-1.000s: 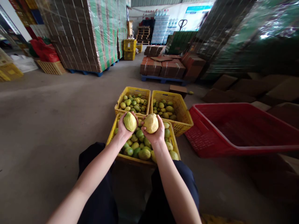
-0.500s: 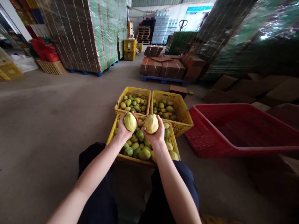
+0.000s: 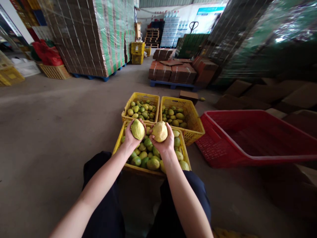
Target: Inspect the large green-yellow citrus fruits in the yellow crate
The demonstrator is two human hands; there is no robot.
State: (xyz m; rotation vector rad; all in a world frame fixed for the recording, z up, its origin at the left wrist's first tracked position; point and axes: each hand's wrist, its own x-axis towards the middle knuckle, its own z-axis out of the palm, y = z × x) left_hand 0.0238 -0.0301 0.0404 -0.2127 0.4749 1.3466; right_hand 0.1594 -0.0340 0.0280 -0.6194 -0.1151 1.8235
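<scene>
My left hand (image 3: 131,137) is wrapped round a yellow-green, ribbed guava (image 3: 138,129). In my right hand (image 3: 168,140) sits a paler yellow, lumpy guava (image 3: 159,131), the fingers curled about its sides. Both fruits are held side by side, a small gap apart, over the near yellow crate (image 3: 185,150). That crate holds many green and yellow fruits (image 3: 153,164) of the same look, partly covered by my hands and forearms.
Behind stand two more yellow crates, the left one (image 3: 123,114) and the right one (image 3: 195,124), both with smaller fruits. A large red basket (image 3: 213,145) is on the right. Farther back are cartons on a blue pallet (image 3: 173,84) and a wrapped carton stack (image 3: 81,39).
The pale guava in my right hand has shifted or turned very slightly. Otherwise both hands and the crates stay as they were.
</scene>
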